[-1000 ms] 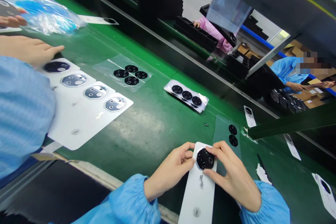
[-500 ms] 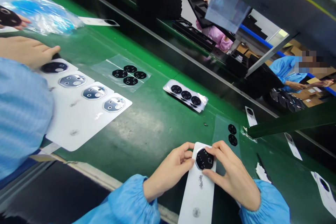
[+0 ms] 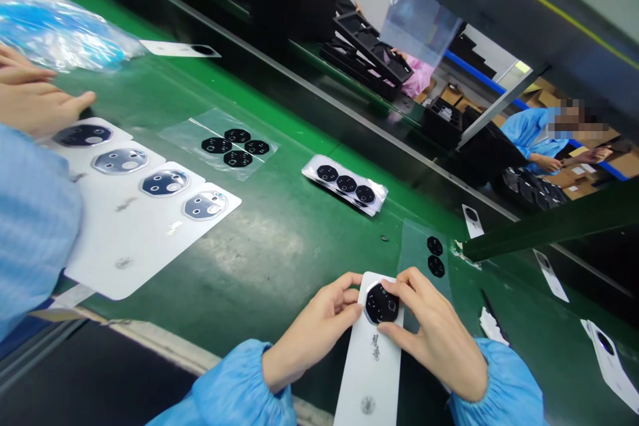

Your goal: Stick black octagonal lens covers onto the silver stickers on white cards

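A long white panel (image 3: pixel 372 373) with dark printed characters lies at the front edge, its lower end running out of the picture. On its upper end sits a black octagonal disc (image 3: pixel 382 303) with small holes and a ring mark. My left hand (image 3: pixel 319 326) grips the panel's left edge beside the disc, fingers curled and thumb against the edge. With thumb and forefinger, my right hand (image 3: pixel 434 333) pinches the disc from its right side. Several loose black discs (image 3: pixel 435 256) lie on a clear film (image 3: pixel 412 246) beyond my right hand.
A co-worker's hands and sleeve (image 3: pixel 34 213) are at left beside overlapping white panels (image 3: pixel 150 239). More black discs (image 3: pixel 237 158) lie on clear film, others on a white stack (image 3: pixel 344 184). A green beam (image 3: pixel 549 226) slants in from the right above single panels (image 3: pixel 612 359).
The view has shifted slightly, so the table scene sits a little further left. My hands keep the same hold on panel and disc. The co-worker's black piece at left is out of view.
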Demonstrator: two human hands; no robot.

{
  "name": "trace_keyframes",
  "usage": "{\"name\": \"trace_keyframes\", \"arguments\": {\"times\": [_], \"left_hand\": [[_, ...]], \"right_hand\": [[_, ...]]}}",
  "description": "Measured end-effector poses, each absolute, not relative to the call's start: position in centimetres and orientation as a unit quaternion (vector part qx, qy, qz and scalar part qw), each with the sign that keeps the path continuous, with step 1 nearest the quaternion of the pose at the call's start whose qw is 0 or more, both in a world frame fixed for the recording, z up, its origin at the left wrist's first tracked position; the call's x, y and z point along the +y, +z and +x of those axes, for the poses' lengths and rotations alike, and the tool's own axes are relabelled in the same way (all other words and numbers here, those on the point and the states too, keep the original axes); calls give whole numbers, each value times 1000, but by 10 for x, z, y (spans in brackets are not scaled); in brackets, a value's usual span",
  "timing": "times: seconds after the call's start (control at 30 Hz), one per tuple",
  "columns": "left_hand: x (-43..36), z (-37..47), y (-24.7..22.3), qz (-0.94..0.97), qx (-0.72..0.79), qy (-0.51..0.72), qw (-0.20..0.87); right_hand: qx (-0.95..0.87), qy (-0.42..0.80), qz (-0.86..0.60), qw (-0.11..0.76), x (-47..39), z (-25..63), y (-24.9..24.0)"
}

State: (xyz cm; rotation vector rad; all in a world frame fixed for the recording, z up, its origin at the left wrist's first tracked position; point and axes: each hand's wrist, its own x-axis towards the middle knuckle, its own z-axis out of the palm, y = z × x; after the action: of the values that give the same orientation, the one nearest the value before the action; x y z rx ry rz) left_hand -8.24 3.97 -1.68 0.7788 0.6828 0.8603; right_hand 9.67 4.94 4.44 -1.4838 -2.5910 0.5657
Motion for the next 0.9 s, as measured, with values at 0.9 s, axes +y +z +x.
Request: {"name": "trace_keyframes", "arguments": {"times": [0.9], "left_hand": [[39, -82, -17, 342, 324, 412, 780]], "right_hand": [[-858, 130, -495, 37, 50, 88, 49]]}}
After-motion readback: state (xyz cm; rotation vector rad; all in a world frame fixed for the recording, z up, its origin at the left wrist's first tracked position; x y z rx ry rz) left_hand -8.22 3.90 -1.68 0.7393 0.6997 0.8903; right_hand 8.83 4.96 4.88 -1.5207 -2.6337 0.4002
